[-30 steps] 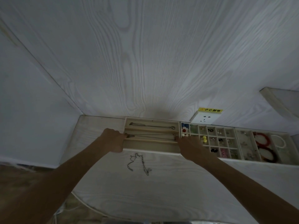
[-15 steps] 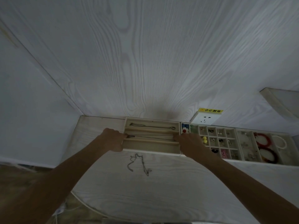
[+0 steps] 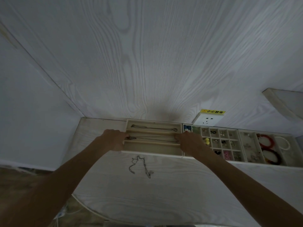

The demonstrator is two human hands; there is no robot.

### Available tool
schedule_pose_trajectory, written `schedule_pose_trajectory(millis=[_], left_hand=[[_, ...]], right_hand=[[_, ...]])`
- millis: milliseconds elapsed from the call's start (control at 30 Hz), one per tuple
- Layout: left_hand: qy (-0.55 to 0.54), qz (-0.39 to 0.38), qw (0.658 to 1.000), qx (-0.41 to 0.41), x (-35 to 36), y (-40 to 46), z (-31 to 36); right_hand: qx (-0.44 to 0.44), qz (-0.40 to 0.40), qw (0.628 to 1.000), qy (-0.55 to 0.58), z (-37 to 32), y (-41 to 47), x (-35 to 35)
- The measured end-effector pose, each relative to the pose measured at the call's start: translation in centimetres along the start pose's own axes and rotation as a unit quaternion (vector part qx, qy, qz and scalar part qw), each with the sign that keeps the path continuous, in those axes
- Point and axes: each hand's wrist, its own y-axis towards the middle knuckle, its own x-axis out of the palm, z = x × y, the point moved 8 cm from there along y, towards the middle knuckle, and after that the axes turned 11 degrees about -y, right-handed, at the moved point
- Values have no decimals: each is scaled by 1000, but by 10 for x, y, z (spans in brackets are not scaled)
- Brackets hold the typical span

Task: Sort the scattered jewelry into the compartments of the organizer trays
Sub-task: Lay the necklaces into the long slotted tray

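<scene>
Both hands at the long-slot tray (image 3: 152,152), one at each end of its middle slot. Left hand (image 3: 114,140) sits at the tray's left edge, fingers curled, fingertips at the pendant end of the stretched necklace (image 3: 152,137); looks like a pinch on that end. Right hand (image 3: 191,142) at the tray's right end, fingertips curled on the necklace's other end by the clasp, so the chain runs taut and straight between the two grips, lying in the middle slot. Just beyond the grips, in the far slot, a second necklace (image 3: 154,127) already lies straight. The near slot, on the wrist side of the grips, shows only its lining. Nearer the person than both hands, between the forearms, a tangled chain (image 3: 141,166) lies loose on the white table (image 3: 164,194), apart from the tray. Right of the right hand, touching the long-slot tray, is the small-grid tray (image 3: 218,141) with earrings and yellow beads (image 3: 207,140) (small stuff too blurry to name). Further right, a third tray (image 3: 291,154) holds a red bracelet (image 3: 266,141), a dark bracelet (image 3: 271,157) and a white bead bracelet (image 3: 282,143). Wall socket (image 3: 207,120) behind the grid tray.
</scene>
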Motion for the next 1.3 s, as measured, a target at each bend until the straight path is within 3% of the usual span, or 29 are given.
schedule_pose_trajectory(millis=[333, 833, 967, 1133, 1300], left_hand=[[-79, 49, 996, 0, 5, 2, -12], [-43, 66, 997, -7, 3, 3, -9], [-77, 141, 987, 7, -10, -12, -13], [-176, 241, 955, -8, -14, -52, -25], [-244, 194, 949, -40, 40, -65, -24]], right_hand=[[5, 3, 1000, 25, 3, -1, 3], [11, 8, 999, 30, 3, -6, -2], [9, 53, 997, 53, 5, -19, -25], [-61, 133, 977, 158, -22, -61, -48], [-148, 72, 969, 187, -67, -74, 4]])
